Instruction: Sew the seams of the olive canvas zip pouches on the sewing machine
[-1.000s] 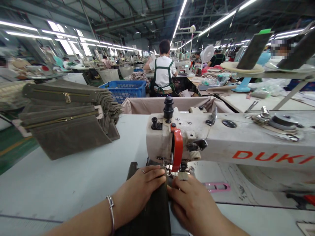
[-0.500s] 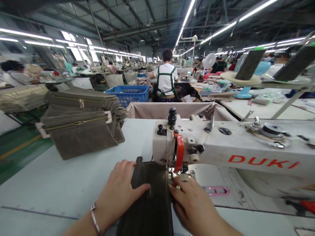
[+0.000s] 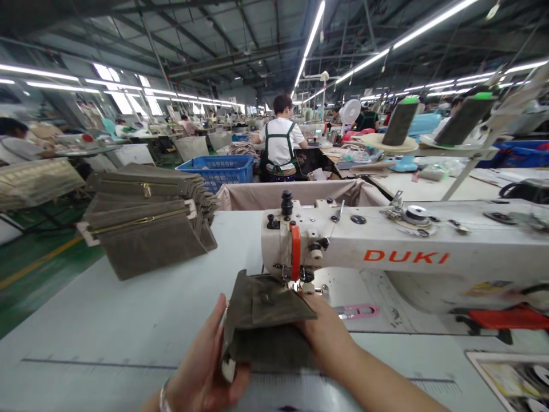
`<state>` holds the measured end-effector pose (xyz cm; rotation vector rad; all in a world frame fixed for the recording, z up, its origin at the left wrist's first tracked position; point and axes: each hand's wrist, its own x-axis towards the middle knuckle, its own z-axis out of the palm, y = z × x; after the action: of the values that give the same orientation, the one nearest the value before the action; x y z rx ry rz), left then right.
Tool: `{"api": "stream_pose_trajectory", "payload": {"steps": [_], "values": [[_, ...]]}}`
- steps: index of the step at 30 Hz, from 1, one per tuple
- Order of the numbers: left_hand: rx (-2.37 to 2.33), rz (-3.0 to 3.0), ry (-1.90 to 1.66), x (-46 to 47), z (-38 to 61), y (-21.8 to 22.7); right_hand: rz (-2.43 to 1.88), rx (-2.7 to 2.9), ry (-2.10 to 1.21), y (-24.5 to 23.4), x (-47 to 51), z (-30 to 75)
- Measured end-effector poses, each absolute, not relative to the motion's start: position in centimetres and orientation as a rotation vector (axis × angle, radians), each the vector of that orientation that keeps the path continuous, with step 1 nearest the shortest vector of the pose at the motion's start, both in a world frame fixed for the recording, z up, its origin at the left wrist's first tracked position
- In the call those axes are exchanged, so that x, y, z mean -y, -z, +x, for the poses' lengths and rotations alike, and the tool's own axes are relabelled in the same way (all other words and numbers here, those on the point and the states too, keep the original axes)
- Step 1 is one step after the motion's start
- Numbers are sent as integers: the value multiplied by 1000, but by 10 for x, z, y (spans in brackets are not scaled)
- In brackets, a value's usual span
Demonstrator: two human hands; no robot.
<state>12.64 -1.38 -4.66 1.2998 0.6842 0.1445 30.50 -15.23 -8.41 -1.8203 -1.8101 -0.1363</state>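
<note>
A dark olive fabric bag piece [image 3: 274, 303] lies bent under the needle end of the white sewing machine [image 3: 317, 240], its near part lifted and folded. My left hand [image 3: 210, 357] grips its left edge, thumb up along the side and fingers curled below, near a small pale tab at the lower corner. My right hand [image 3: 328, 329] holds the right side close to the presser foot; its fingertips are hidden behind the fabric. A pink-handled thread snipper [image 3: 358, 311] lies on the machine bed to the right of my right hand.
A stack of olive zippered bag pieces [image 3: 150, 240] sits on the table at left. Behind the machine hangs a pinkish cloth bin [image 3: 287, 194], with a blue crate [image 3: 218, 171] beyond. Thread cones [image 3: 398, 123] stand at right. A person in a white shirt [image 3: 281, 140] sits ahead.
The bag piece has gone from lying flat to lifted and folded. My left hand has shifted from its top to its left edge. The view has turned slightly right.
</note>
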Motion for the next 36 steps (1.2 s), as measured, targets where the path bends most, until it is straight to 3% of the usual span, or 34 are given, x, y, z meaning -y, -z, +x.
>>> {"api": "stream_pose_trajectory", "payload": {"steps": [4, 6, 9, 11, 19, 24, 36], "values": [[-878, 1675, -19, 2, 72, 44, -1771, 1870, 202, 92, 174, 285], [-899, 2235, -312, -5, 59, 41, -1725, 1856, 293, 100, 187, 270], [-215, 2835, -733, 10, 72, 42, -1657, 1769, 405, 109, 203, 251], [129, 2983, -625, 33, 94, 47, -1641, 1717, 388, 109, 212, 244], [194, 2747, -587, 53, 113, 84, -1777, 1598, 294, 121, 230, 238], [104, 2651, -613, 52, 111, 81, -1731, 1570, 292, 135, 229, 235], [282, 2692, -729, 48, 107, 96, -1749, 1680, 372, 106, 225, 242]]}}
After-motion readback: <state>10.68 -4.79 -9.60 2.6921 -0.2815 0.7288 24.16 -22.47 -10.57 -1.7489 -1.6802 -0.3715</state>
